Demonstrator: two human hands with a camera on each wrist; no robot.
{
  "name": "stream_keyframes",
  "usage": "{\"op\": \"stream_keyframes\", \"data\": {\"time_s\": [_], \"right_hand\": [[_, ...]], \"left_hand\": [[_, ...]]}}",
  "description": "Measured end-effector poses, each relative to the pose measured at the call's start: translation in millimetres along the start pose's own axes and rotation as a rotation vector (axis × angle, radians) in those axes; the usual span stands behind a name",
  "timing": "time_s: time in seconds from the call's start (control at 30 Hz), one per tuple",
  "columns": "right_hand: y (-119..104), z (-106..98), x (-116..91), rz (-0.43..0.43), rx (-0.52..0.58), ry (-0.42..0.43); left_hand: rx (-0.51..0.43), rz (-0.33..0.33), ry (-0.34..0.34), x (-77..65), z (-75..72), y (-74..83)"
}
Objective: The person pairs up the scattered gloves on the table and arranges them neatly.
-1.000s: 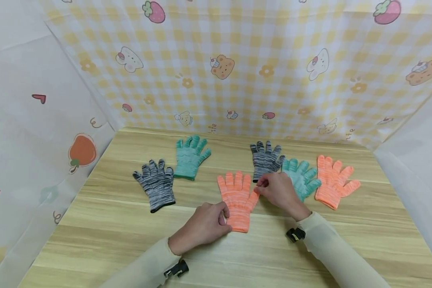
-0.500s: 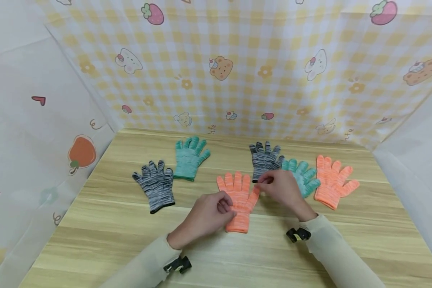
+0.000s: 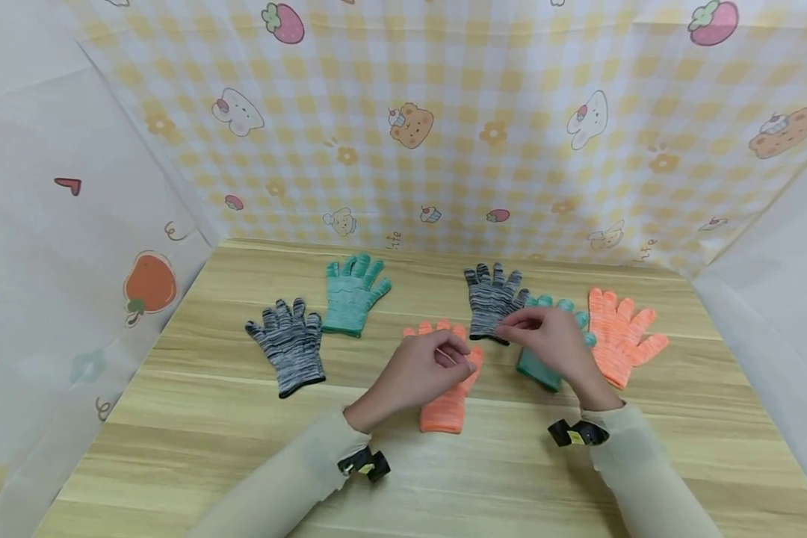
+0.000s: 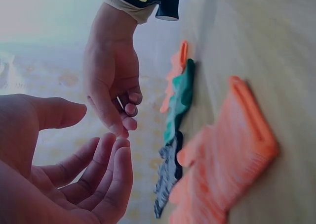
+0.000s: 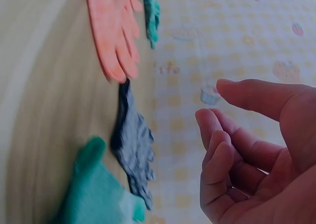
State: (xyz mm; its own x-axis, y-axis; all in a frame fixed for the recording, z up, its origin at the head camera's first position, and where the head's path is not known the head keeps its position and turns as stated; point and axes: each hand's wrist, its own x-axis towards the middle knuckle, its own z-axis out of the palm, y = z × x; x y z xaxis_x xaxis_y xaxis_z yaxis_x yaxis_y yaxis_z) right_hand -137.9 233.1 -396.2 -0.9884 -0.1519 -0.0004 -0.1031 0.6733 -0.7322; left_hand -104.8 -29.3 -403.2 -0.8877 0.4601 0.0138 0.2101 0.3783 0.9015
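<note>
My left hand (image 3: pixel 413 375) hovers over the middle orange knit glove (image 3: pixel 442 415), hiding much of its palm. In the left wrist view its fingers are loosely bent, the thumb stands apart, and nothing is held. My right hand (image 3: pixel 560 345) is over the right-hand green glove (image 3: pixel 539 369), covering part of it. A gap shows between its thumb and bent fingers (image 5: pixel 217 169) in the right wrist view, with nothing in it. Just beyond its fingertips lies a grey-and-black glove (image 3: pixel 489 308). The middle orange glove lies flat, cuff toward me.
Another orange glove (image 3: pixel 617 338) lies at the right of the wooden table (image 3: pixel 195 448). On the left are a second grey-and-black glove (image 3: pixel 289 351) and a second green glove (image 3: pixel 350 300). A yellow-checked cloth (image 3: pixel 457 172) hangs behind the table.
My right hand has let go of the middle orange glove's thumb and moved right over the green glove. My left hand has left the cuff, rising and moving right above the glove.
</note>
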Motion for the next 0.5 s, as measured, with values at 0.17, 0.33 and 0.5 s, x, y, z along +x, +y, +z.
{"op": "stream_keyframes", "data": {"time_s": [0.17,0.33,0.5], "right_hand": [[3.3,-17.1,-3.1,0.05,0.012,0.023],[11.9,-33.4,-5.6,0.109,0.014,0.064],[28.1,-50.2,-6.6,0.167,0.038,0.091]], "left_hand": [[-0.018,-0.008,-0.014,15.9,6.8,11.2],[-0.053,-0.013,-0.029,31.7,17.0,17.0],[-0.067,0.0,-0.046,46.9,27.1,24.1]]}}
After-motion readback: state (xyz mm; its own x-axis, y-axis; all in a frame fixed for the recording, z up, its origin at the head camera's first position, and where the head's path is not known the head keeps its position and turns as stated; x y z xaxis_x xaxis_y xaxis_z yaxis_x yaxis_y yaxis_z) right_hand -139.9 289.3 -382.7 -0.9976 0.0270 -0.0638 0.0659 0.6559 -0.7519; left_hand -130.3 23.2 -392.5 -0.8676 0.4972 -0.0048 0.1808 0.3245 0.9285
